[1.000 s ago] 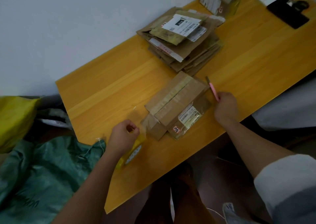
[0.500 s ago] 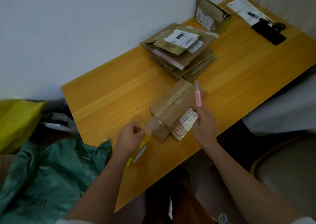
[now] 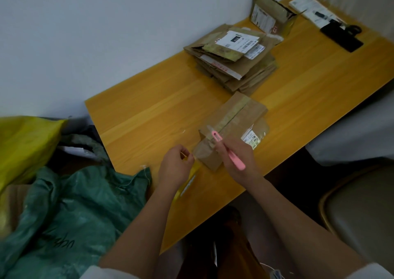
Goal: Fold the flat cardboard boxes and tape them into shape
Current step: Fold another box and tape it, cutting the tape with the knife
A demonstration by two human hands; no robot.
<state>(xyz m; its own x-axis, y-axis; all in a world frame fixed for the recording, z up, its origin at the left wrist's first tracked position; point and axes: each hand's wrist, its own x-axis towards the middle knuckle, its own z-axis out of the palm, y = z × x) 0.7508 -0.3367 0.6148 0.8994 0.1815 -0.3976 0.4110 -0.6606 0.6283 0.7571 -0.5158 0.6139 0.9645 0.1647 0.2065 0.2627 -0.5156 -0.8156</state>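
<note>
Box (image 3: 233,127) taped shut | right grip (image 3: 236,157) grasps pink cutter (image 3: 229,151) | left grip (image 3: 175,168) pinches tape (image 3: 202,148)

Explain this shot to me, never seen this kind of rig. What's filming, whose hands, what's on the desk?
No machine here: a person wears a wide-angle camera on the head, looking forward and down, so the arms reach in from the bottom edge. The one picture is that head view. On the wooden desk lies a folded cardboard box with tape along its top seam. The right hand grips a pink cutter, its blade end at the box's near end. The left hand pinches what looks like clear tape stretched to the box, above a yellow tape roll. Farther back sit a stack of flat boxes, an opened box, papers and a black clipboard.
</note>
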